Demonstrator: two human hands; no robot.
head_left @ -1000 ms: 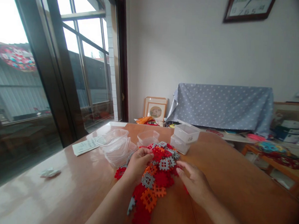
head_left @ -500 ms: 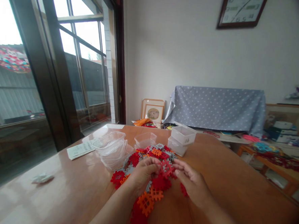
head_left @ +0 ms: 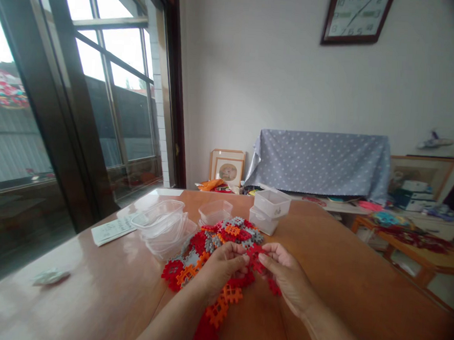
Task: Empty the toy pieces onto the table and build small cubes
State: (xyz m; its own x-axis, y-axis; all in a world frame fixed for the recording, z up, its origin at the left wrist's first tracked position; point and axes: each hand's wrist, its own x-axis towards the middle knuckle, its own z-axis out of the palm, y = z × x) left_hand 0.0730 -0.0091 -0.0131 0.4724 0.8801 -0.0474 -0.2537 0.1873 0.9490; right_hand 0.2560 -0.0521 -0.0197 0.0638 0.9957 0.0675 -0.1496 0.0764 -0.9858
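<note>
Right hand has closed onto a seemingly notched red piece.

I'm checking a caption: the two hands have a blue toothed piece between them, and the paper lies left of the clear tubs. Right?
Not blue: the head view shows a red piece between the left hand and right hand. The paper does lie left of the clear tubs.

Apart a second ago, my left hand and right hand have now closed in, both pinching one red, toothed plastic lattice piece. I have also swung the view right and up, revealing more of the brown-framed, white-faced far-wall clock and the white-and-purple model airplane at far right.
</note>
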